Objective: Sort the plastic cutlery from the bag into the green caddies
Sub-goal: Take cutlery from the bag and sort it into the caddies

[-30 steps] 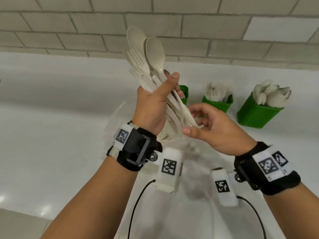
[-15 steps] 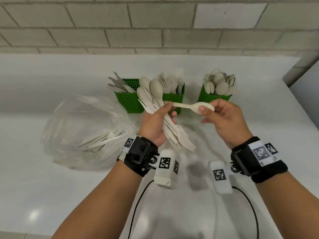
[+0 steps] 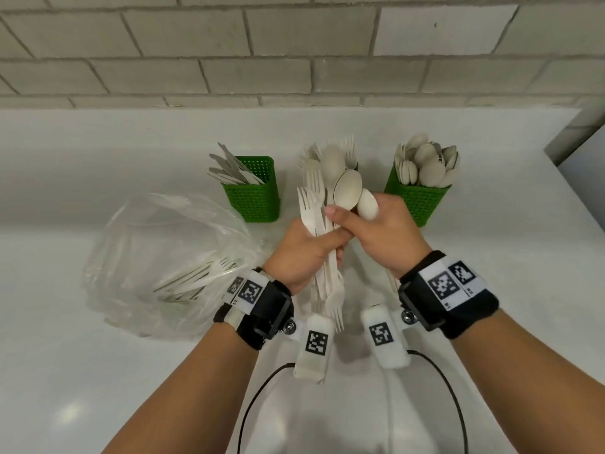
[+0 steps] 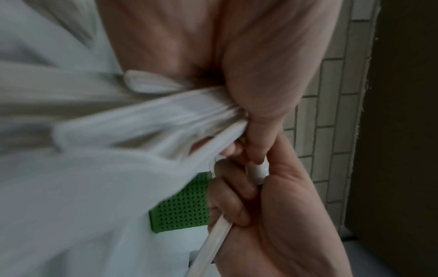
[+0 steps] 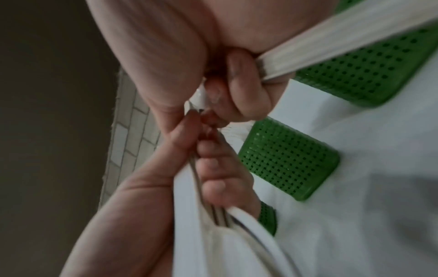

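Here both hands (image 3: pixel 343 237) grip cutlery bunch (image 3: pixel 327 204).

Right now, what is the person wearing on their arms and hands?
The arms are bare, with no sleeves or gloves. Each wrist has a black band, the left wrist band and the right wrist band, with white tags printed in black square codes. A small white camera box with its own code hangs beneath each, trailing a thin black cable.

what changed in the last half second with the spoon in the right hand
The right hand moved left, back against the left hand, turning its spoon from sideways to bowl-up beside the bundle. The left hand kept gripping the bundle. The bag and three green caddies stayed put.
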Demonstrator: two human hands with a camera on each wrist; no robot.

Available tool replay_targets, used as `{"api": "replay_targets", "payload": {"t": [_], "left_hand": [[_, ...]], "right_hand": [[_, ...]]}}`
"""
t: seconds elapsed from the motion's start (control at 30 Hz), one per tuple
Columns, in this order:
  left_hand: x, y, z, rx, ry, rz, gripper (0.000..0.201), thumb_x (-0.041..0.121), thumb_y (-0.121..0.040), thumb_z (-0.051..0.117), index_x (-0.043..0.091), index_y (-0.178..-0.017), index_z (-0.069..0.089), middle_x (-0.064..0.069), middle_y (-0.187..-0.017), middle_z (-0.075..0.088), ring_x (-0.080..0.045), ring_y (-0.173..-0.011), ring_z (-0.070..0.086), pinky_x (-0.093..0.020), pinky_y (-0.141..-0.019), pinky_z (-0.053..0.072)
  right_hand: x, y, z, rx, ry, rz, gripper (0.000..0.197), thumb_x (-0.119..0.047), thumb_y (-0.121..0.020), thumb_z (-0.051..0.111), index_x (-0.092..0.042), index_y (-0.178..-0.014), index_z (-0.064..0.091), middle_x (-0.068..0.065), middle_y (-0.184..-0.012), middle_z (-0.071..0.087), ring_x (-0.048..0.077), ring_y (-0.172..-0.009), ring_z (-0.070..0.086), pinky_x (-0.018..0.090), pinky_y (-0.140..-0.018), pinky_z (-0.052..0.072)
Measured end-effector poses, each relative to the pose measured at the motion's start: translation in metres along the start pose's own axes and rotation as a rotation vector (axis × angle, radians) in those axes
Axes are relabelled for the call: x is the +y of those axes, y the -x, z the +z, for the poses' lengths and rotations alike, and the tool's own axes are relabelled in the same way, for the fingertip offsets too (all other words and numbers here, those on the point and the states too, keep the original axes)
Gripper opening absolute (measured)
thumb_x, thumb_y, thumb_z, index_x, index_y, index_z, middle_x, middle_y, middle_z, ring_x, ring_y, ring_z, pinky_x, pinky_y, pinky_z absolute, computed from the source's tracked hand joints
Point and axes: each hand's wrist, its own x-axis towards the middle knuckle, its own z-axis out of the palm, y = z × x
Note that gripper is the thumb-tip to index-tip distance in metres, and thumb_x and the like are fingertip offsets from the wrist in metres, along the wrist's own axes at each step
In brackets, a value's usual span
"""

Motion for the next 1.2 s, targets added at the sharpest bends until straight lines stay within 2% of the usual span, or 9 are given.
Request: {"api": "replay_targets", "payload": {"t": [0.07,0.17,0.4,0.6,0.7,0.8,1.0,1.1,1.2], "left_hand": [[0.001,0.002,-0.004,-0.025,0.007,0.012,0.005,0.005,-0.094,0.060,0.003,-0.097,0.060,-0.008,-0.066,0.054,-0.017,-0.055,0.051,-0.029,-0.050,0.047],[0.001,0.007,-0.008,0.001,0.042,-0.012,0.010,0.012,-0.095,0.059,0.002,-0.093,0.061,-0.010,-0.069,0.059,-0.020,-0.057,0.054,-0.031,-0.052,0.049],[-0.007,0.007,-0.015,0.153,-0.015,0.070,0.007,0.009,-0.094,0.061,0.006,-0.089,0.064,-0.007,-0.069,0.064,-0.018,-0.054,0.054,-0.029,-0.051,0.048],[-0.009,0.006,-0.018,0.198,0.034,0.096,0.010,-0.001,-0.090,0.062,0.008,-0.090,0.063,-0.005,-0.069,0.064,-0.017,-0.058,0.055,-0.028,-0.052,0.050],[-0.010,0.007,-0.017,0.182,0.042,0.114,0.009,-0.002,-0.089,0.064,0.005,-0.094,0.063,-0.008,-0.076,0.065,-0.018,-0.062,0.058,-0.031,-0.054,0.051],[-0.012,0.009,-0.016,0.186,0.036,0.115,0.014,-0.001,-0.086,0.068,0.005,-0.098,0.064,-0.010,-0.082,0.067,-0.021,-0.066,0.061,-0.033,-0.057,0.053],[-0.012,0.010,-0.014,0.189,0.070,0.089,0.020,-0.005,-0.085,0.067,0.013,-0.093,0.063,-0.003,-0.078,0.067,-0.021,-0.066,0.060,-0.030,-0.053,0.053],[-0.014,0.011,-0.012,0.185,0.083,0.083,0.017,-0.006,-0.086,0.066,0.010,-0.092,0.064,-0.005,-0.077,0.066,-0.022,-0.066,0.059,-0.030,-0.053,0.052],[-0.013,0.011,-0.009,0.149,0.162,0.079,0.017,-0.007,-0.086,0.065,0.010,-0.090,0.067,-0.006,-0.079,0.069,-0.025,-0.071,0.063,-0.030,-0.055,0.052]], "right_hand": [[0.001,-0.004,0.003,0.043,0.026,-0.011,0.026,-0.020,-0.089,0.070,-0.001,-0.073,0.062,0.016,-0.058,0.066,0.028,-0.052,0.065,0.029,-0.055,0.050],[0.004,-0.011,0.004,0.162,-0.008,0.029,0.032,-0.021,-0.093,0.064,-0.016,-0.063,0.052,-0.011,-0.044,0.050,0.006,-0.043,0.050,0.023,-0.050,0.039],[0.013,-0.019,0.008,0.327,-0.043,0.115,0.024,-0.028,-0.094,0.059,-0.019,-0.072,0.059,-0.016,-0.052,0.045,0.003,-0.050,0.039,0.023,-0.053,0.032],[-0.003,-0.026,0.003,0.361,-0.493,0.210,0.035,-0.023,-0.093,0.037,-0.003,-0.107,0.063,-0.001,-0.067,0.039,0.009,-0.052,0.037,0.024,-0.047,0.026],[-0.002,-0.031,0.008,0.367,-0.408,0.245,0.027,-0.030,-0.087,0.048,-0.006,-0.094,0.060,0.004,-0.072,0.044,0.011,-0.056,0.041,0.025,-0.049,0.031],[0.001,-0.033,0.014,0.398,-0.430,0.263,0.022,-0.027,-0.098,0.045,-0.012,-0.089,0.059,0.004,-0.074,0.049,0.011,-0.057,0.041,0.025,-0.052,0.032],[-0.002,-0.034,0.021,0.462,-0.471,0.283,0.031,-0.022,-0.095,0.043,-0.016,-0.066,0.051,0.001,-0.059,0.045,0.012,-0.053,0.041,0.027,-0.051,0.031],[-0.001,-0.035,0.023,0.403,-0.316,0.257,0.028,-0.015,-0.093,0.048,-0.011,-0.066,0.052,0.008,-0.063,0.042,0.018,-0.059,0.041,0.031,-0.058,0.035],[0.006,-0.035,0.025,0.367,-0.331,0.226,0.026,-0.019,-0.095,0.056,-0.005,-0.078,0.069,0.013,-0.075,0.062,0.027,-0.075,0.059,0.039,-0.075,0.051]]}}
